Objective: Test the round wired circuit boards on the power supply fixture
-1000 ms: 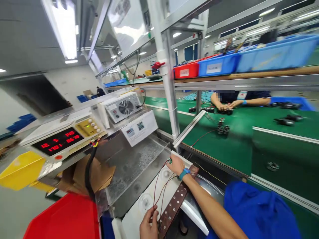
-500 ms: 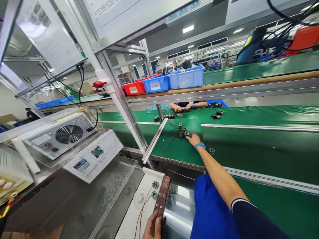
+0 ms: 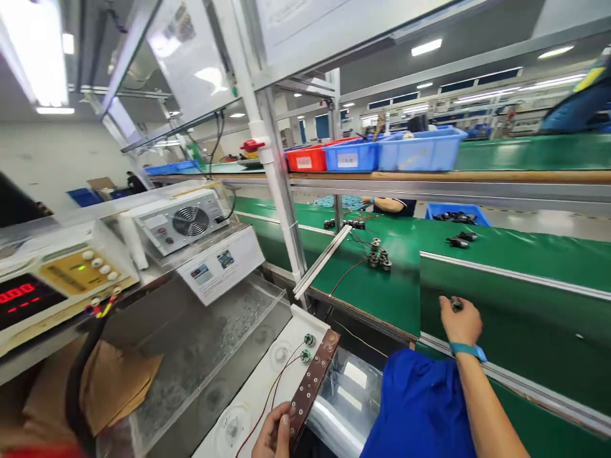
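Observation:
My right hand [image 3: 461, 323] is over the green conveyor belt at the right, fingers closed around a small round part with a green circuit board [image 3: 457, 306]. My left hand [image 3: 273, 431] is at the bottom, fingers curled together beside a brown perforated strip [image 3: 312, 381]; whatever it pinches is hidden. Past its fingers run thin red wires [image 3: 273, 386] from two round green circuit boards [image 3: 306, 355] lying on the white fixture [image 3: 258, 386]. A cluster of similar round parts [image 3: 379, 256] stands on the green platform [image 3: 377, 296], to the left of my right hand.
Across the belt, a co-worker's arm [image 3: 389, 205] rests near a blue bin [image 3: 481, 214] of black parts. An aluminium post [image 3: 281, 184] rises beside white rails [image 3: 323, 261]. At left are a power supply [image 3: 86, 267] with a red display and a clear-topped box [image 3: 214, 356].
My right hand has moved right from the cluster and taken hold of the round part lying on the belt. My left hand stays by the brown strip. The camera view has turned left.

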Tool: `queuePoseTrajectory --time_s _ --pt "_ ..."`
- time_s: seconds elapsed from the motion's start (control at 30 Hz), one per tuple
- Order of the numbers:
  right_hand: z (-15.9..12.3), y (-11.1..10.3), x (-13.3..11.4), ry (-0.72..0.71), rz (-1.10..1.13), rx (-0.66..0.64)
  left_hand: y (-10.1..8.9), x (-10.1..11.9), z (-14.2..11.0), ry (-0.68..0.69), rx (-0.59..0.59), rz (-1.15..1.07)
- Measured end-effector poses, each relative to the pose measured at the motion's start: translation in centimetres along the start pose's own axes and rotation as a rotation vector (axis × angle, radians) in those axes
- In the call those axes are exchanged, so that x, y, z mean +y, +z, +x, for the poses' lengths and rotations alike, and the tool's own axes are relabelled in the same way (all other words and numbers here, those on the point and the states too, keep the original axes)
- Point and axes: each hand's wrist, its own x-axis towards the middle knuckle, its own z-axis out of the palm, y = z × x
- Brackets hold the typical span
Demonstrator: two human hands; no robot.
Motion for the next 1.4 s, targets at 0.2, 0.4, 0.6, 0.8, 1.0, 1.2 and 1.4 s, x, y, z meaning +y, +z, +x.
queuePoseTrajectory --time_s 0.2,0.4,0.6,0.8,1.0,1.2,1.4 --pt "-11.5 -6.0 -11.9 -0.701 0.390 -0.357 -0.2 6.2 -3.2 0.459 0.078 0.347" --pt "-28.0 -5.0 -21.2 -1.368 0.728 -1.271 -4.9 9.1 -4.2 0.714 0.264 0.957" --pt "-41.8 3.2 -23.9 -1.400 0.461 -1.497 -15.2 4.2 -6.0 -0.211 0.111 1.086" --pt "-47.5 7.4 -22.6 -1.452 -0.024 -1.412 -20.1 -1.8 -12.1 -0.350 0.027 0.488" --pt "-47.5 7.8 -21.7 -1.521 -0.113 -1.333 -17.5 -4.1 -14.4 -0.590 -0.252 -0.059" --pt "-47.5 8.4 -21.3 -1.501 -0.157 -1.364 -13.4 0.0 -11.2 -0.437 -0.146 -0.462" --pt "-47.4 8.6 -21.0 -1.444 -0.159 -1.407 -12.1 1.9 -6.6 -0.342 -0.050 -0.549"
